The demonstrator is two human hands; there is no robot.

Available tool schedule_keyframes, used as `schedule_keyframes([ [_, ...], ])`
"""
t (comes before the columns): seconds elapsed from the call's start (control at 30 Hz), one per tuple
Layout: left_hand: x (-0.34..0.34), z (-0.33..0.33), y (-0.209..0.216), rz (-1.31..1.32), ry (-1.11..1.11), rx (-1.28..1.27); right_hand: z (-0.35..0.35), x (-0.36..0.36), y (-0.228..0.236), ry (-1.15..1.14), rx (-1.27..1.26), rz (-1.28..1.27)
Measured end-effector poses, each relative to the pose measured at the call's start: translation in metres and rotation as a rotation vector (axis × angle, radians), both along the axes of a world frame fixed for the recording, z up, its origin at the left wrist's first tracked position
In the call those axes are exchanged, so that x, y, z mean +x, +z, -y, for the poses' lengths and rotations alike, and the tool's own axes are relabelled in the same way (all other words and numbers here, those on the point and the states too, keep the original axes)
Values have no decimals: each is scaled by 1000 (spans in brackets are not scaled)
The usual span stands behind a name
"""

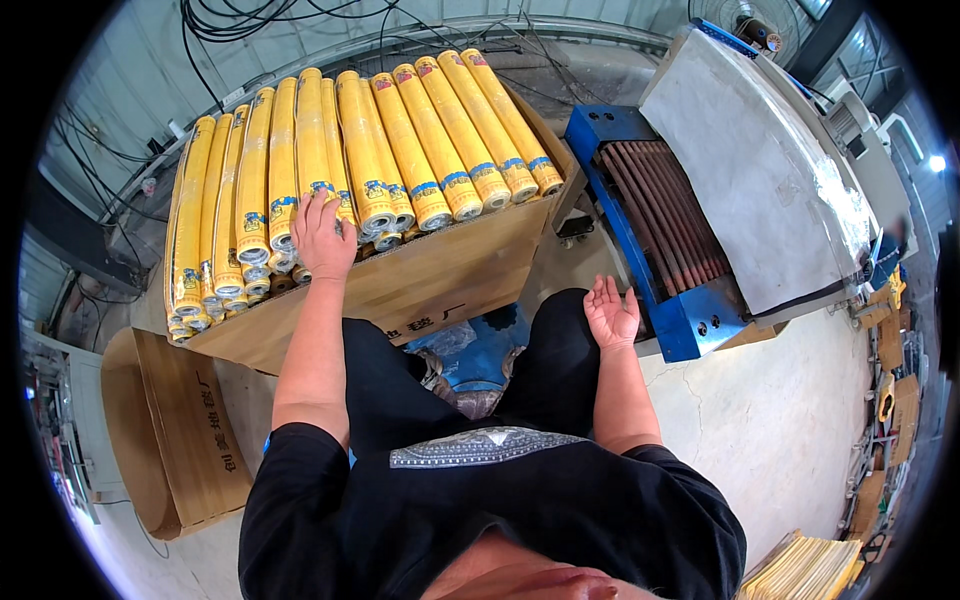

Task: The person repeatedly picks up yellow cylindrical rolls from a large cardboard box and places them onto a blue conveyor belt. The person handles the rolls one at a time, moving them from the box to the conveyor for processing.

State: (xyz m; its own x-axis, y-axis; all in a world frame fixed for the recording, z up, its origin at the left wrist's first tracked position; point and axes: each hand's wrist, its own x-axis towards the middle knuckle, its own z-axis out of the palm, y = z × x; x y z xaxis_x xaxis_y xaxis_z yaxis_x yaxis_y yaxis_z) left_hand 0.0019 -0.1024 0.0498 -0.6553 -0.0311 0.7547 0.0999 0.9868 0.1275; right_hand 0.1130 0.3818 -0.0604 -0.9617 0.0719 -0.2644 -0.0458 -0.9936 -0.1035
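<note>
My left hand point(322, 238) rests on the ends of the yellow rolls, fingers stretched and spread over them, holding nothing that I can see. The yellow rolls point(408, 150) are long, wrapped in clear film with blue marks near the near ends, and lie side by side in layers. They fill a large cardboard box point(440, 275) in front of me. My right hand point(612, 312) is held palm up above my right thigh, fingers apart and slightly curled, with nothing in it. Nearest to it is the blue frame end point(700, 325) of a machine.
On the right, the machine has brown rollers point(665, 215) under a grey metal hood point(760, 170). An open cardboard box point(185, 430) stands at the left. A stack of flat yellow sheets point(800, 568) lies at the lower right. Black cables point(240, 18) hang along the back wall.
</note>
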Motion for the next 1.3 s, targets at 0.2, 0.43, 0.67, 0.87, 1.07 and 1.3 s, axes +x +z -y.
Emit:
schedule_keyframes([
  [0.2, 0, 1, 0, -1, -2, -1, 0, 0, 0, 3, 0, 3],
  [0.43, 0, 0, 0, -3, -1, -2, 0, -1, 0, 9, 2, 0],
  [0.67, -1, 2, -2, 13, 8, 3, 2, -1, 3, 4, 2, 21],
  [0.87, -1, 1, -1, 5, -5, 9, 1, -1, 2, 6, 3, 8],
  [1.07, -2, 1, -2, 0, -3, 3, 2, 0, 6, -7, -21, 18],
  [1.3, 0, 1, -1, 8, -1, -1, -8, -29, 49, -181, 155, 79],
])
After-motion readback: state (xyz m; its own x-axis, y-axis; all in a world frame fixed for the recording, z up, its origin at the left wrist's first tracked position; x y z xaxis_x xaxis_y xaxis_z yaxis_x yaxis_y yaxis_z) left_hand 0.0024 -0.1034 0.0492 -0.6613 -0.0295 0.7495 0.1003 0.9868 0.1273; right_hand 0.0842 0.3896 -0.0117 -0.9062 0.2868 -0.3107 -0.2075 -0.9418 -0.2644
